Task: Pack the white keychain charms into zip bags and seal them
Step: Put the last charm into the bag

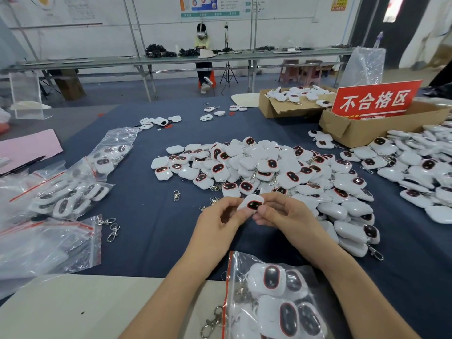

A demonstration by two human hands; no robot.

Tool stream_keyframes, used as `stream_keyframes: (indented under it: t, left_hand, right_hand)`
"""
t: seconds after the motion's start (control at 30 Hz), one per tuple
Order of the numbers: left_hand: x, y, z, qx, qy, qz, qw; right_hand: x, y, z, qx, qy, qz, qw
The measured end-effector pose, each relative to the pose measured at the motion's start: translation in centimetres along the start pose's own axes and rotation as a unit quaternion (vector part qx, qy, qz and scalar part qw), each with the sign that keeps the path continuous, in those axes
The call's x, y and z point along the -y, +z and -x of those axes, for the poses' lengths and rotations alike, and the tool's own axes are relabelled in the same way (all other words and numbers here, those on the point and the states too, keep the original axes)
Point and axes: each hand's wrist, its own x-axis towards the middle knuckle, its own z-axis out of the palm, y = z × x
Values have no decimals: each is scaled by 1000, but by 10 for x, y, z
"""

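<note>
Both hands hold one white keychain charm with a dark oval screen above the blue cloth. My left hand pinches its left end and my right hand pinches its right end. A big heap of white charms lies just beyond the hands. Close to me a zip bag with a red seal strip holds several charms, and its mouth at the left looks open. Filled zip bags lie at the left.
Empty zip bags lie at the near left, loose metal clasps beside them. More charms pile at the right. Cardboard boxes with a red sign stand far right. A person sits at the far bench.
</note>
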Motion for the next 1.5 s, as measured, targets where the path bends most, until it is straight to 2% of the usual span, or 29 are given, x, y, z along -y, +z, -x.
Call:
stream_keyframes:
  t: [0.1, 0.2, 0.27, 0.4, 0.67, 0.87, 1.13, 1.3, 1.5]
  left_hand:
    - [5, -1, 1, -37, 25, -72, 996]
    - [5, 0, 1, -47, 96, -154, 982]
    - [3, 0, 1, -38, 115, -120, 985]
    - [0, -1, 1, -27, 77, -29, 996]
    - [-3, -1, 2, -31, 50, -14, 998]
    - [-2, -7, -3, -9, -38, -10, 999]
    - [-1, -2, -1, -37, 4, -19, 999]
    - [2, -4, -1, -51, 4, -27, 998]
    - [2, -2, -2, -61, 8, -23, 998]
  right_hand:
    - [4, 3, 3, 29, -13, -20, 999]
    - [6, 5, 3, 13, -40, -3, 999]
    - [5, 5, 3, 5, -46, -32, 998]
    - [6, 7, 4, 15, -51, -51, 997]
    - [7, 7, 5, 6, -53, -40, 998]
    - [5, 5, 5, 44, -32, 6, 998]
    - [2, 8, 1, -29, -18, 34, 999]
    - [3, 8, 3, -38, -42, 64, 996]
    - [5, 8, 3, -40, -17, 17, 999]
